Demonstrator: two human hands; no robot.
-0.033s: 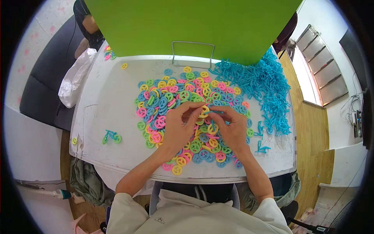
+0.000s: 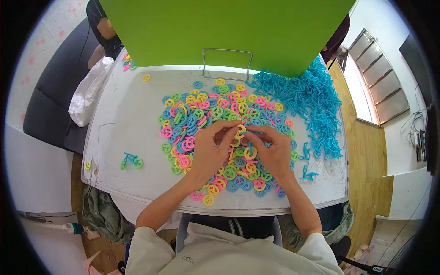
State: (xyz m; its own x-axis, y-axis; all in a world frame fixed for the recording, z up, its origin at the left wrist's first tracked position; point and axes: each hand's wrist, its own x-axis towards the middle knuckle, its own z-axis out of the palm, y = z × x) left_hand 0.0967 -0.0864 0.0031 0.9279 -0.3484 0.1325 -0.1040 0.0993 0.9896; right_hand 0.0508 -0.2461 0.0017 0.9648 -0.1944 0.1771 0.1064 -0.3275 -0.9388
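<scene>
My left hand (image 2: 211, 144) has its fingertips closed on a yellow wheel (image 2: 239, 132), and my right hand (image 2: 274, 149), fingers pinched together, has a blue frame (image 2: 250, 145) against it; whether the wheel is seated on it, I can't tell. Under and around both hands spreads the wheel pile (image 2: 191, 120), mixed colours and plainly far from used up. Just right of my right hand lie two loose frames (image 2: 309, 175), no wheels on them. Beyond, up and to the right, the frame heap (image 2: 316, 96) is large and looks bare. Well left of my left hand, one bike (image 2: 131, 158) with two green wheels stands apart on the worktop (image 2: 107, 137): seemingly one done, most left.
</scene>
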